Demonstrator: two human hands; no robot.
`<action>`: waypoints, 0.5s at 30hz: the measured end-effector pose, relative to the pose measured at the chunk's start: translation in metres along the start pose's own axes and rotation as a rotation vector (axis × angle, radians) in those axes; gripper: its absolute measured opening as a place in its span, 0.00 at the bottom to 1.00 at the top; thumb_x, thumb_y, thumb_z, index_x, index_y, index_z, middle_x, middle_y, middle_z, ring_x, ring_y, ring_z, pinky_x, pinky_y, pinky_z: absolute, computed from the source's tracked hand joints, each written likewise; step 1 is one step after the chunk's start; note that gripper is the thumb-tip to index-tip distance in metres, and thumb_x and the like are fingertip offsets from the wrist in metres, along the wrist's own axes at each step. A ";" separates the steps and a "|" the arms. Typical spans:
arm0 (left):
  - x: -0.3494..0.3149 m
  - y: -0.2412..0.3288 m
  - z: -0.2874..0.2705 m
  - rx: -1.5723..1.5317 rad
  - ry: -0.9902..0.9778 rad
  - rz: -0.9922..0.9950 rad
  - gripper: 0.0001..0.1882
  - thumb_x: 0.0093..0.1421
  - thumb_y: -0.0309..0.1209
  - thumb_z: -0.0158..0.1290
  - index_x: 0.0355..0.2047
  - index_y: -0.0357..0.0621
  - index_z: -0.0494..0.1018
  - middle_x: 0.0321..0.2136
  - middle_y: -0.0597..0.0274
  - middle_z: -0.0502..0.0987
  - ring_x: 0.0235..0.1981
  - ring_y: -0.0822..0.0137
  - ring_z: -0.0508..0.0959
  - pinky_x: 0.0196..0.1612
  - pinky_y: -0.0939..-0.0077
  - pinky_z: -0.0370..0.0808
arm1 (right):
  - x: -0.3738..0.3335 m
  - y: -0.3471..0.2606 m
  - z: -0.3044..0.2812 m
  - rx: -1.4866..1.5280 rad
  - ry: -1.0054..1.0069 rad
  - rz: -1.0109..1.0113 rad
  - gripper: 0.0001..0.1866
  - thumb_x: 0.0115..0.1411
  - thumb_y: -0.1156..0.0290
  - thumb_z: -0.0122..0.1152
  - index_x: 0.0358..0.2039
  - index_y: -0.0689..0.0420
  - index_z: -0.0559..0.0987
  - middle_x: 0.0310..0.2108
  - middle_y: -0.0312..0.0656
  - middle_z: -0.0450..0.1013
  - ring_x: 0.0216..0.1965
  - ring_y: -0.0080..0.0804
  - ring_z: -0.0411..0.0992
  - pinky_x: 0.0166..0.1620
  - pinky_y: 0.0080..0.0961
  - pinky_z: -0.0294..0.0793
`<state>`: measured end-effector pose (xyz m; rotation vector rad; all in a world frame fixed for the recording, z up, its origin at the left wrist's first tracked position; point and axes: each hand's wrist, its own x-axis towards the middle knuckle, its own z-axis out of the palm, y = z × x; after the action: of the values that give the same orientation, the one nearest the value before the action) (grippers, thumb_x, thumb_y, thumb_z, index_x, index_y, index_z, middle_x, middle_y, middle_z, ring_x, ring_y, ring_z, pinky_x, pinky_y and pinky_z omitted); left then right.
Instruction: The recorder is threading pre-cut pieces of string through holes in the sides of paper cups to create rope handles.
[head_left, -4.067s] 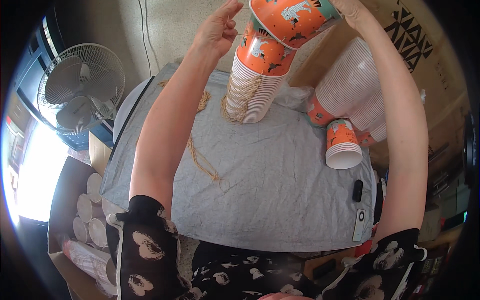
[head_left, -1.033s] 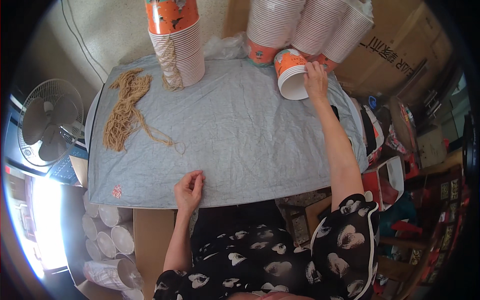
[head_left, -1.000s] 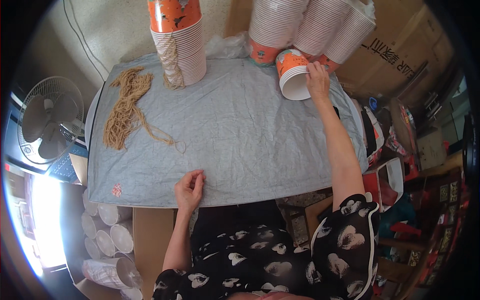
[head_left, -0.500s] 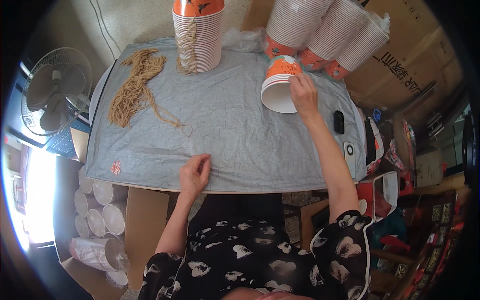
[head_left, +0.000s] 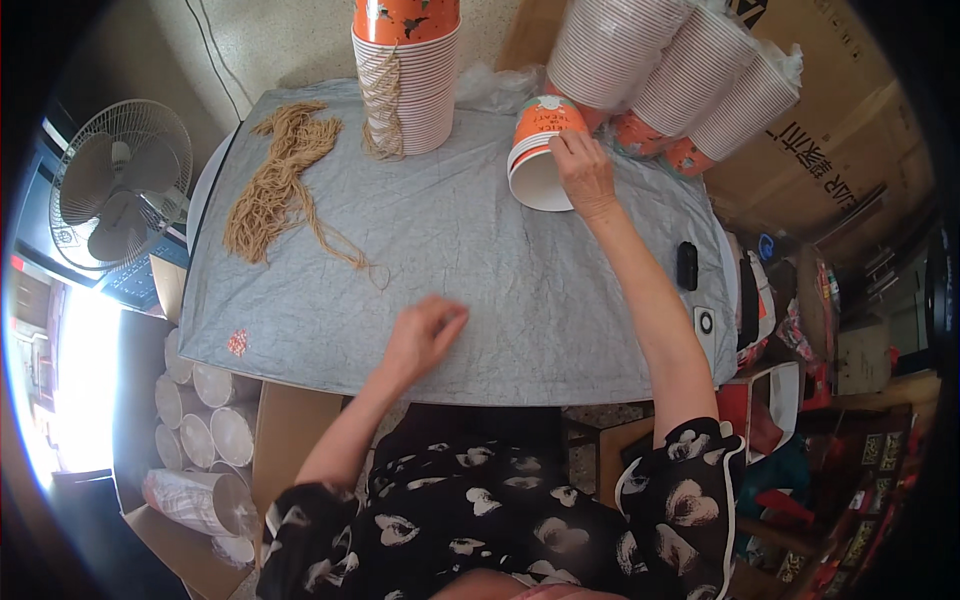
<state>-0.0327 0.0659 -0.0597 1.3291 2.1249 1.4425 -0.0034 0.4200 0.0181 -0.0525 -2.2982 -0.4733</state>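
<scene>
My right hand [head_left: 585, 172] pinches the rim of a short nest of orange paper buckets [head_left: 548, 122]. They lie tipped on the table with their white mouth facing me. Over the middle front of the table hovers my left hand [head_left: 428, 338], its fingers curled and smeared by motion; no object shows in it. A tall stack of nested buckets [head_left: 428, 95] stands mouth-down at the back, with twine loops [head_left: 382, 105] hanging down its side. Left of that stack lies a loose bundle of tan twine [head_left: 280, 195], one strand trailing to the right.
Plastic-wrapped bucket stacks [head_left: 690, 95] lean at the back right before a large cardboard box [head_left: 850, 140]. A black case [head_left: 687, 266] and a phone [head_left: 705, 325] lie along the right edge. A fan [head_left: 120, 185] stands left, above an open carton [head_left: 285, 430] of wrapped cups.
My left hand has moved right and slightly away from me. My right hand has shifted the buckets a little left and away, still gripping the rim. The whole view has shifted slightly.
</scene>
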 end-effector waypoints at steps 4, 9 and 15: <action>0.122 0.013 0.011 0.010 0.125 0.206 0.07 0.63 0.29 0.59 0.38 0.39 0.81 0.31 0.52 0.80 0.27 0.57 0.81 0.30 0.67 0.77 | -0.003 -0.012 0.000 0.031 -0.020 -0.015 0.08 0.54 0.73 0.57 0.35 0.56 0.74 0.36 0.41 0.73 0.40 0.37 0.74 0.43 0.34 0.76; 0.235 0.015 0.038 0.050 0.335 0.302 0.08 0.58 0.26 0.60 0.39 0.40 0.81 0.33 0.49 0.81 0.35 0.46 0.81 0.39 0.58 0.77 | -0.008 -0.027 0.001 0.090 -0.051 0.047 0.09 0.55 0.74 0.57 0.38 0.57 0.74 0.40 0.43 0.75 0.44 0.39 0.75 0.49 0.36 0.76; 0.260 0.005 0.058 0.128 0.266 0.235 0.10 0.55 0.28 0.63 0.37 0.40 0.81 0.33 0.46 0.81 0.37 0.46 0.82 0.41 0.56 0.78 | -0.019 -0.026 -0.021 0.131 -0.052 0.053 0.12 0.55 0.75 0.57 0.42 0.59 0.76 0.47 0.45 0.76 0.49 0.41 0.75 0.52 0.35 0.75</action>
<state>-0.1373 0.3063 -0.0135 1.5555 2.3246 1.6825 0.0198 0.3907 0.0102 -0.0620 -2.3672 -0.2972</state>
